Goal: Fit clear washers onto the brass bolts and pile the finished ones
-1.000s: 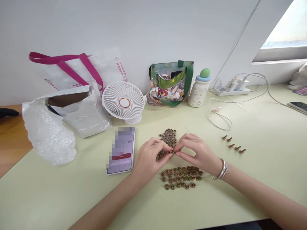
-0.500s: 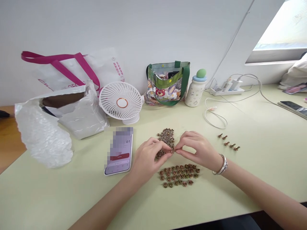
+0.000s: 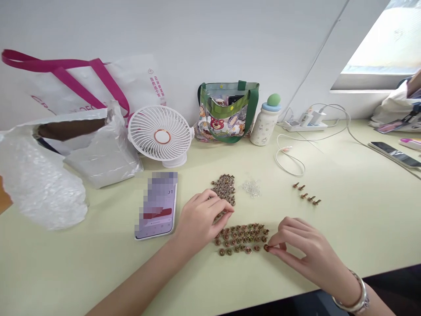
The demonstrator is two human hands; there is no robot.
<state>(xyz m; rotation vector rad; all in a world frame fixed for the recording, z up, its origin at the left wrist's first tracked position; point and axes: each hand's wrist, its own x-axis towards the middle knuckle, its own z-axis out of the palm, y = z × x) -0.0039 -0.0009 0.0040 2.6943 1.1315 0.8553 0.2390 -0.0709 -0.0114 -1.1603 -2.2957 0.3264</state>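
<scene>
My right hand [image 3: 301, 248] pinches a brown-bronze screw [image 3: 266, 248] between thumb and fingertips, at the right end of the front row. Beside it, several short rows of the same screws [image 3: 240, 240] stand head-down on the table. My left hand [image 3: 205, 215] hovers at the near side of a heap of loose screws [image 3: 224, 186], partly covering it. Its thumb and index finger are brought together; whatever is between them, if anything, is too small to make out. Right of the heap lies a small scatter of clear plastic pieces [image 3: 251, 188].
Several separate screws [image 3: 309, 199] lie to the right on the pale green table [image 3: 345, 219]. A phone [image 3: 158, 206] lies left of my left hand. Behind are a white fan [image 3: 161, 134], a plastic mailer [image 3: 105, 158], a green-trimmed bag [image 3: 226, 118], a bottle [image 3: 264, 125] and a power strip [image 3: 304, 127] with cables.
My hands were together by the heap; my right hand has moved right and toward me with a screw to the front row's end. The clear pieces are now uncovered. The view shifted slightly.
</scene>
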